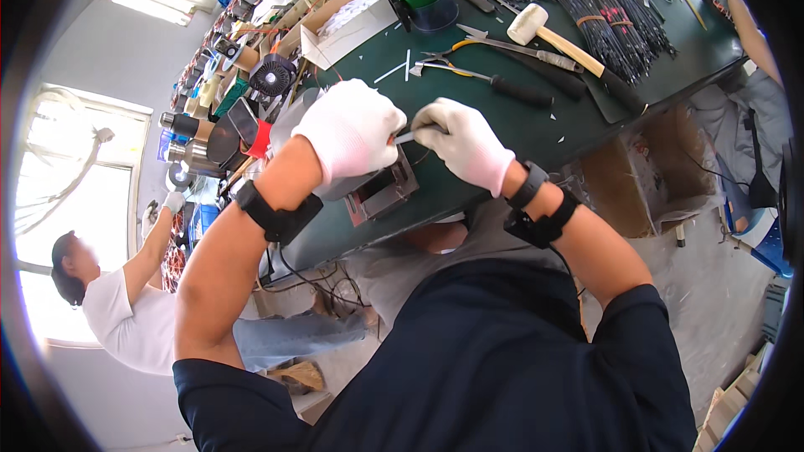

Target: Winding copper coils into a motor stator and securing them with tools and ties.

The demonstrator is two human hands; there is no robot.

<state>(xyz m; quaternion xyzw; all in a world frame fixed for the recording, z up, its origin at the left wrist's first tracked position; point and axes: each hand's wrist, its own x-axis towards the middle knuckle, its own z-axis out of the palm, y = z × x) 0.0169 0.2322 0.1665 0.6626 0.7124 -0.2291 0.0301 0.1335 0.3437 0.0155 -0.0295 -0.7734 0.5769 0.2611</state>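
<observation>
My left hand [347,130], in a white glove, is closed in a pinch above the near part of the bench. My right hand [465,146], gloved alike, pinches close beside it. Between the two sets of fingertips shows a short, thin white piece [404,138], its ends hidden by the gloves. Something dark shows at my right fingers, too small to name. Just below the hands a grey metal box-like device [383,192] with a dark opening sits near the bench edge, partly covered by my left hand.
On the green bench [502,130] lie a white-headed mallet [557,38], pliers [448,67], a black-handled tool [519,90] and bundled black cables [615,25]. A small black fan [272,75] and an open carton [347,21] stand left. A co-worker [126,301] is at far left.
</observation>
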